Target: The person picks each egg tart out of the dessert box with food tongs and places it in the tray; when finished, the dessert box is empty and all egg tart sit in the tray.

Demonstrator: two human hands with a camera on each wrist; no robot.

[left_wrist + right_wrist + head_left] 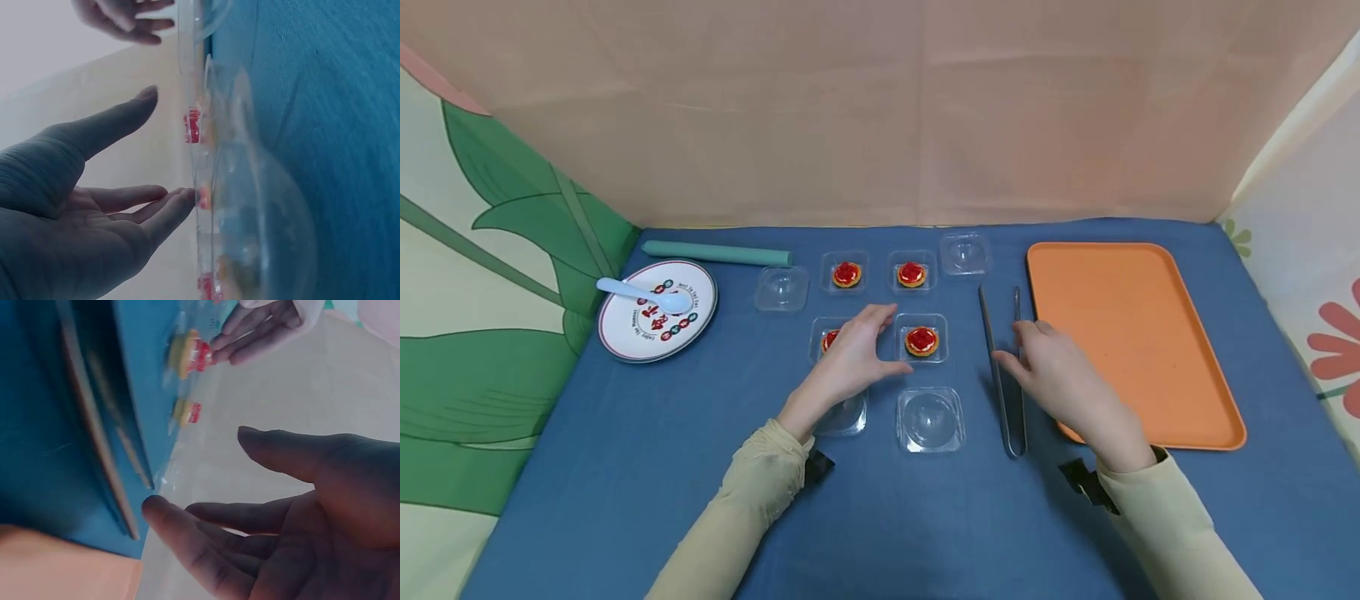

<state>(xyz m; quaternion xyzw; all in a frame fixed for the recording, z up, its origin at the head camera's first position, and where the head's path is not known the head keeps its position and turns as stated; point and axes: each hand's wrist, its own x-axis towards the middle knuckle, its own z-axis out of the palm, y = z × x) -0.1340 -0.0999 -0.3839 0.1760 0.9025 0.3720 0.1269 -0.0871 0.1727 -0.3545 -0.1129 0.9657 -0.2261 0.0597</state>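
My left hand [856,354] hovers over the see-through plastic boxes, thumb and fingers spread apart, holding nothing. Beneath it, a small tart with red topping [830,339] is partly covered from view. Just right of its thumb, another red-topped tart [921,341] sits in its box. Two more, a left tart [847,275] and a right tart [912,275], are in boxes farther back. Over the metal tongs [1006,392] floats my right hand [1067,375], its fingers loosely extended and grasping nothing. In the right wrist view the tongs [94,419] lie apart from the fingers.
An orange tray [1135,350] lies on the right. Plastic box pieces include a front one [930,420], one under my left wrist [842,417], a left one [782,289] and a back one [966,253]. A blue spoon [632,292] rests on stacked plates [625,329] near a green roll [718,252].
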